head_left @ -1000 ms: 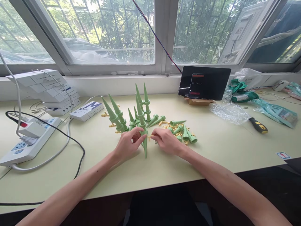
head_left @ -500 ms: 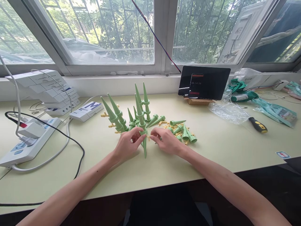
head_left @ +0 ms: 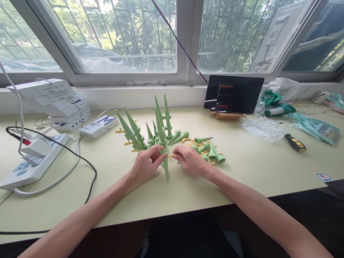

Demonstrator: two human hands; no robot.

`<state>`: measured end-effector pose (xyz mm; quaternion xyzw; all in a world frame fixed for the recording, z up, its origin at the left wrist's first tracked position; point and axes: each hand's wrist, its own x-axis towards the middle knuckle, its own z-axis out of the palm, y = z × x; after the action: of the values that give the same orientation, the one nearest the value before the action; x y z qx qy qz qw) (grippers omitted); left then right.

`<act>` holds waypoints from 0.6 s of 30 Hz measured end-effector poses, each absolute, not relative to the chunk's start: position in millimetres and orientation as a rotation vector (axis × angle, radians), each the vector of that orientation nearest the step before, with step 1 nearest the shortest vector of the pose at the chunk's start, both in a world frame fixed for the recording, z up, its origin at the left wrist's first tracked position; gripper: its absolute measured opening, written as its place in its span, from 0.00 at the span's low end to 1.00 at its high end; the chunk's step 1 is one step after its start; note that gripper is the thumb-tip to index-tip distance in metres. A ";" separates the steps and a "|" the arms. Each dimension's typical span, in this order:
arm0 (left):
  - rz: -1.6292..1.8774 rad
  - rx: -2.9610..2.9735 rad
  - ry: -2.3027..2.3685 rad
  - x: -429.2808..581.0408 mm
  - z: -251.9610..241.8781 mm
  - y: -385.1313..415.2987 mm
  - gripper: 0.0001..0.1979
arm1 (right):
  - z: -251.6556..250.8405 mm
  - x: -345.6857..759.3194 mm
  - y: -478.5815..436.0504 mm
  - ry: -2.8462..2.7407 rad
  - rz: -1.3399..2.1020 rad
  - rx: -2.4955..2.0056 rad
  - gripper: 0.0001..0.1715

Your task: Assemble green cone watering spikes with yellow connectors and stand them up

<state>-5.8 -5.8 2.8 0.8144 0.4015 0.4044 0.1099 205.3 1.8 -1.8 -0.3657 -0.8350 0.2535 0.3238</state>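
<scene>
Ideally, your left hand (head_left: 149, 159) braces the green spike (head_left: 166, 168) it pinches, while your right hand (head_left: 192, 161) squares up the yellow fitting (head_left: 170, 156) it grips alongside.

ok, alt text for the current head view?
Left hand holds a green spike, tip toward the wearer; right hand pinches a small yellow fitting beside it. More green spikes stand behind; loose parts lie at right.
</scene>
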 end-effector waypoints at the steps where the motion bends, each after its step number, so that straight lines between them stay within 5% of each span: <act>1: 1.189 2.390 1.178 -5.9 2.9 -5.8 0.05 | -1.4 205.3 1.7 -2.195 0.663 -0.966 0.09; 18: 1.225 2.437 1.167 -4.6 3.0 -5.0 0.04 | -0.1 207.4 0.6 -2.193 0.679 -0.949 0.07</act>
<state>-4.6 -5.0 3.0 0.8184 0.3918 0.4112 0.0874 207.4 0.6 -0.1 -0.3616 -0.8356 0.2585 0.3227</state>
